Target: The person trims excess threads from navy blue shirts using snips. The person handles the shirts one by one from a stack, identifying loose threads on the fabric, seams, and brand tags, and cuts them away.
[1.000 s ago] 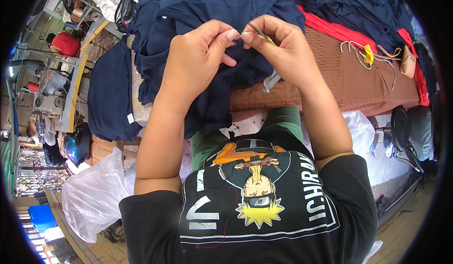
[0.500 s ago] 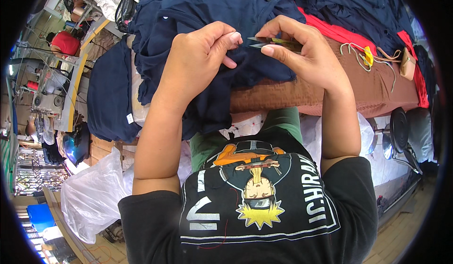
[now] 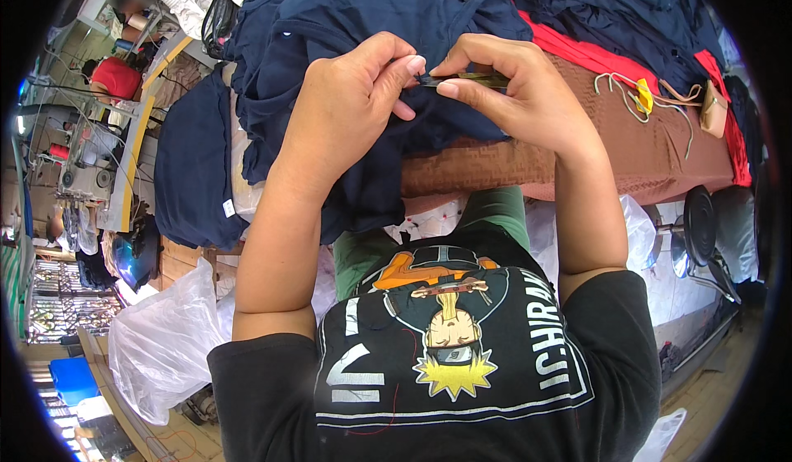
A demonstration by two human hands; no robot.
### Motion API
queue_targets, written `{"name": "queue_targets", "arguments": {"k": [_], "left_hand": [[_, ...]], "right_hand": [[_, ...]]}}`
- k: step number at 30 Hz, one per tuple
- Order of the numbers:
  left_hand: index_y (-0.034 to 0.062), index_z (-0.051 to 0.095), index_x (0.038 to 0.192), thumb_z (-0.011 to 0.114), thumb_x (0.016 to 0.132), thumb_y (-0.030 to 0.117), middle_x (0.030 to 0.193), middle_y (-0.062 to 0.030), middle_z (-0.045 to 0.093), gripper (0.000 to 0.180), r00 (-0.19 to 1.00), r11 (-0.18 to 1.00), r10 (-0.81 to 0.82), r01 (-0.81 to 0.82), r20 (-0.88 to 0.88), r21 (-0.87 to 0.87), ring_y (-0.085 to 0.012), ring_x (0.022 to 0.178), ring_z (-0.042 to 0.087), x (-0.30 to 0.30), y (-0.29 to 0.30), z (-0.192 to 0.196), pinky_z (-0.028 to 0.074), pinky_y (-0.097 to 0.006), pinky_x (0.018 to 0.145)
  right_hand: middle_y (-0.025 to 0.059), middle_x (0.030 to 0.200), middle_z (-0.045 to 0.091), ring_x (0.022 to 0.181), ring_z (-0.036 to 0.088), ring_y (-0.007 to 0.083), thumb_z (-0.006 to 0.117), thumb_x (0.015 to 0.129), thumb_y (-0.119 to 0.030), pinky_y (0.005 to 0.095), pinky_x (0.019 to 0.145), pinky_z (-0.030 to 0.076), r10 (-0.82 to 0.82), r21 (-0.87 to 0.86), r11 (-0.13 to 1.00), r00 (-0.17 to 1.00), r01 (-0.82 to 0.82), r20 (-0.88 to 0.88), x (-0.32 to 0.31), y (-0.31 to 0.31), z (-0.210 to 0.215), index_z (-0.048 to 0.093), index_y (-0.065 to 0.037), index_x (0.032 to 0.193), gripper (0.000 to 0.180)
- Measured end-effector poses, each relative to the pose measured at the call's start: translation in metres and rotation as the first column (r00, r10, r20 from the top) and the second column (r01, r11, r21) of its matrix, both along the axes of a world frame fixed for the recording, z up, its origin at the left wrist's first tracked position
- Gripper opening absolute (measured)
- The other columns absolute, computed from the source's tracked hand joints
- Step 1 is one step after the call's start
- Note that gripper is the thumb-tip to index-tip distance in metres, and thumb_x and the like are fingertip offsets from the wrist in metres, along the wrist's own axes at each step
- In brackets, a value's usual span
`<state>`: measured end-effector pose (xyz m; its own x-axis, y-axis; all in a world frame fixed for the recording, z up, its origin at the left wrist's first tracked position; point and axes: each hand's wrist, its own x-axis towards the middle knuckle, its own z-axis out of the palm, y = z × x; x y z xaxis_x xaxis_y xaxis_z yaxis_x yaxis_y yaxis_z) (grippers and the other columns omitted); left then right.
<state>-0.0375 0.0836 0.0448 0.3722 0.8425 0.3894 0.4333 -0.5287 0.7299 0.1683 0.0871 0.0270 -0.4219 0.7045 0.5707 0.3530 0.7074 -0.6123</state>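
Navy cloth (image 3: 355, 4), head view: being borne by brown cover (image 3: 635, 153); likely soft, limp, light, best being taken by edge or fold. Snips (image 3: 477, 77) being gripped by right hand (image 3: 540, 91), tips close to left hand (image 3: 348, 91); likely light, stiff, springy, best being held along sides. Left hand being closed at fingertips; what is being pinched cannot be told.

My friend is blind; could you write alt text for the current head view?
A person's right hand holds small snips close to the pinched left hand, above navy garments heaped on a brown cover.
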Motion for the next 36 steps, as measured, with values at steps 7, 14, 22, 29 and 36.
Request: {"name": "queue_targets", "arguments": {"k": [7, 14, 22, 29, 36], "left_hand": [[-0.0033, 0.065, 0.096, 0.060, 0.095, 0.014, 0.078, -0.0044, 0.064, 0.018, 1.000, 1.000, 0.006, -0.006, -0.021, 0.025, -0.0075, 0.071, 0.062, 0.002, -0.001, 0.000, 0.059, -0.025, 0.060], [-0.0015, 0.067, 0.095, 0.059, 0.094, 0.011, 0.097, -0.0072, 0.069, 0.014, 0.996, 0.990, 0.042, -0.052, 0.077, 0.132, -0.0043, 0.069, 0.058, -0.005, -0.005, 0.009, 0.048, -0.020, 0.060], [0.0030, 0.068, 0.070, 0.041, 0.100, 0.034, 0.087, -0.0136, 0.068, 0.051, 0.901, 0.787, -0.434, 0.375, 0.007, 0.490, -0.0246, 0.083, 0.060, -0.059, -0.023, 0.035, 0.046, -0.032, 0.075], [0.0045, 0.065, 0.085, 0.071, 0.087, 0.015, 0.068, 0.0034, 0.060, 0.012, 0.991, 0.988, 0.133, -0.133, 0.000, -0.073, -0.0018, 0.059, 0.051, -0.033, -0.042, -0.009, 0.038, -0.017, 0.053], [0.0010, 0.067, 0.084, 0.077, 0.080, 0.018, 0.065, -0.0042, 0.063, 0.020, 0.940, 0.943, 0.299, -0.267, -0.161, 0.197, -0.0051, 0.055, 0.055, 0.005, -0.030, -0.055, 0.044, -0.021, 0.053]], "right_hand": [[0.0115, 0.077, 0.065, 0.072, 0.063, 0.0240, 0.070, 0.084, -0.021, 0.0331, 0.064, 0.047, -0.018, 0.004, 1.000, 0.999, 0.018, 0.040, 0.000, 0.000, 0.002, 0.063, -0.004, 0.090, 0.020], [0.0064, 0.079, 0.062, 0.071, 0.058, 0.0159, 0.070, 0.085, -0.017, 0.0276, 0.064, 0.045, -0.062, -0.010, 0.998, 0.998, 0.062, -0.015, 0.006, -0.003, 0.003, 0.063, -0.004, 0.095, 0.018], [0.0021, 0.090, 0.067, 0.081, 0.060, 0.0092, 0.073, 0.084, -0.016, 0.0247, 0.073, 0.048, -0.112, -0.123, 0.989, 0.965, 0.085, -0.239, 0.020, -0.006, -0.007, 0.065, -0.003, 0.099, 0.022], [-0.0009, 0.083, 0.061, 0.074, 0.054, 0.0050, 0.076, 0.077, -0.007, 0.0224, 0.065, 0.044, -0.078, 0.016, 0.997, 0.997, 0.078, 0.014, -0.002, -0.003, -0.041, 0.069, -0.004, 0.095, 0.019], [0.0055, 0.072, 0.064, 0.066, 0.054, 0.0078, 0.074, 0.082, -0.014, 0.0255, 0.061, 0.045, -0.133, -0.300, 0.951, 0.977, 0.078, -0.167, -0.018, -0.005, -0.034, 0.068, 0.002, 0.089, 0.019]]}}
